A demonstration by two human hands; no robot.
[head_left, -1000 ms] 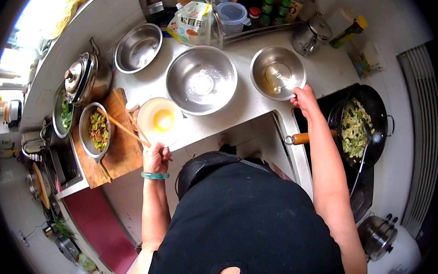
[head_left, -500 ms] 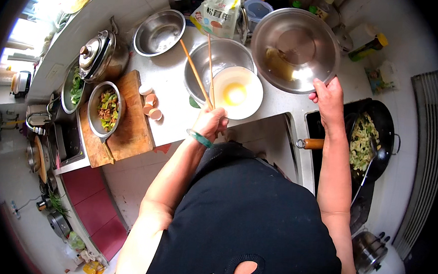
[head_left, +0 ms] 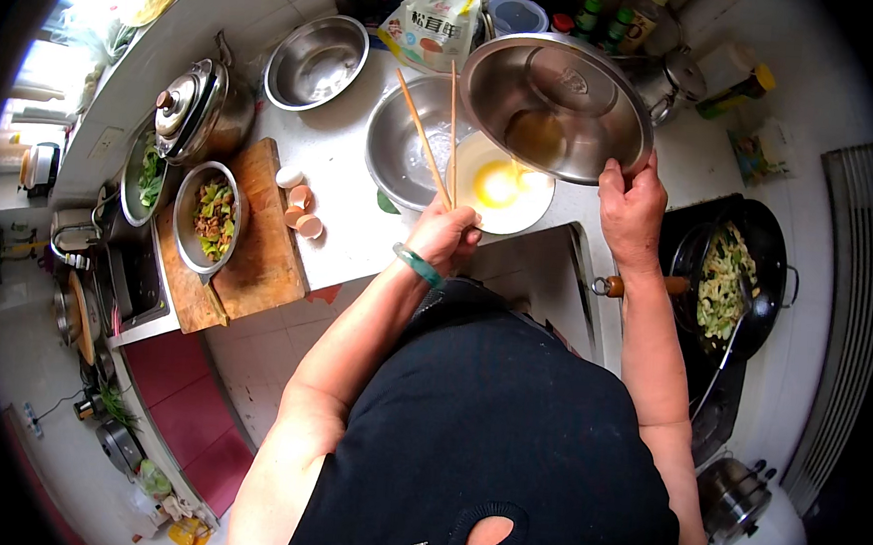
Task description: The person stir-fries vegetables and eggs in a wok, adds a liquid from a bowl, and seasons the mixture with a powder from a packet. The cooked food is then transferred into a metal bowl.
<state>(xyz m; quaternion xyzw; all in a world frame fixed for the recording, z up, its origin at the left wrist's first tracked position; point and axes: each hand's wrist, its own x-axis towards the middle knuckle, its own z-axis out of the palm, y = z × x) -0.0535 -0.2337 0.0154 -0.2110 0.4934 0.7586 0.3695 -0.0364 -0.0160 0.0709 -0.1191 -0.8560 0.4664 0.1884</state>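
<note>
My left hand (head_left: 444, 236) is closed around a pair of wooden chopsticks (head_left: 422, 137) and sits against the near-left rim of a white bowl (head_left: 538, 211). Yellow egg (head_left: 497, 184) lies in that bowl. By its near rim, my right hand (head_left: 632, 220) grips a wide steel basin (head_left: 616, 114), tilted toward me and to the left, with a little brownish liquid (head_left: 537, 137) in it. The basin's lower edge hangs over the white bowl's far right side. Behind the white bowl stands another steel bowl (head_left: 394, 150), partly covered by it.
Left on the counter are eggshells (head_left: 306, 205), a cutting board (head_left: 264, 232) with a steel bowl of chopped vegetables (head_left: 215, 219), and a lidded pot (head_left: 192, 108). A wok (head_left: 771, 283) of food with a spatula sits on the stove at right. Bottles (head_left: 612, 23) crowd the back.
The steel basin has come left and tilted more, its liquid gathering low. My left hand, the chopsticks and the white bowl have shifted right toward it.
</note>
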